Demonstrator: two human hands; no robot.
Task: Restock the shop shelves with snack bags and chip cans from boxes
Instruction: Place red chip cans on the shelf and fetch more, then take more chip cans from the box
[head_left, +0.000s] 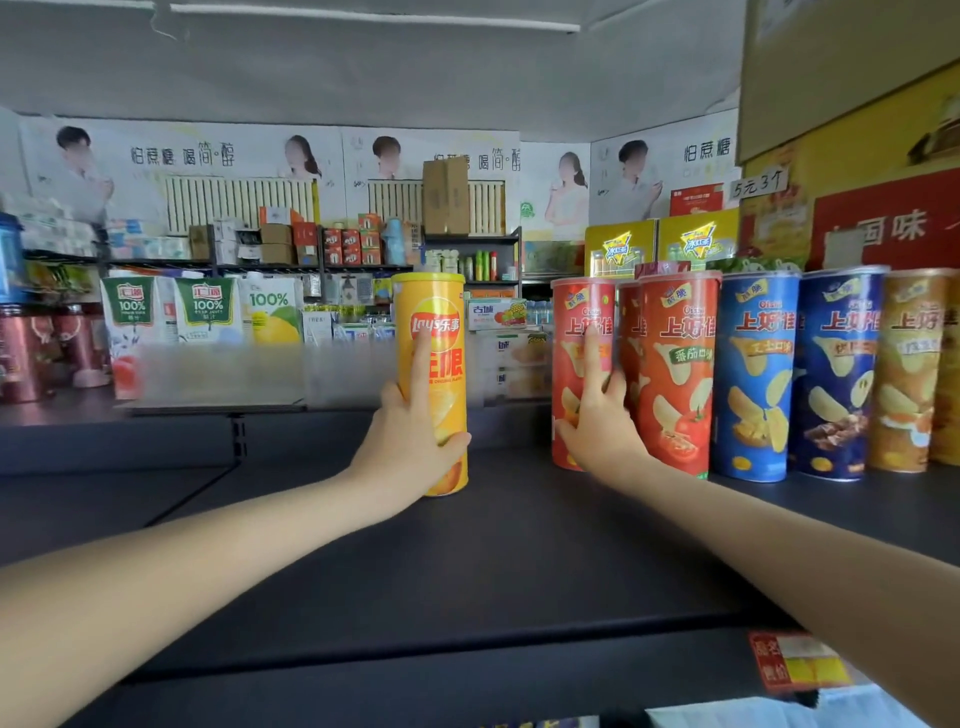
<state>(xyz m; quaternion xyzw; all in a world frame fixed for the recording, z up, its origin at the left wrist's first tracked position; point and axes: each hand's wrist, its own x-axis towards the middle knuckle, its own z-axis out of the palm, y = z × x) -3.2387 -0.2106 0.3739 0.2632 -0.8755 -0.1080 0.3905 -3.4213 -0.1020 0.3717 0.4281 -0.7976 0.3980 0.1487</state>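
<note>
Your left hand (410, 431) holds the yellow chip can (447, 384) low down. Your thumb curls round one side and your pointing finger lies straight up the front. The can stands upright on the dark shelf (519, 545), all by itself, with a gap between it and the other cans. Your right hand (597, 421) holds the red chip can (574, 322), thumb on one side, other fingers on the far side, one finger pointing up. This red can stands at the left end of a row. Next to it are another red can (675, 374), a blue can (753, 384), a dark blue can (836, 384) and an orange can (906, 384), all close together. A red price tag (795, 662) sticks to the shelf's front edge. Juice cartons (202, 312) stand far behind.
</note>
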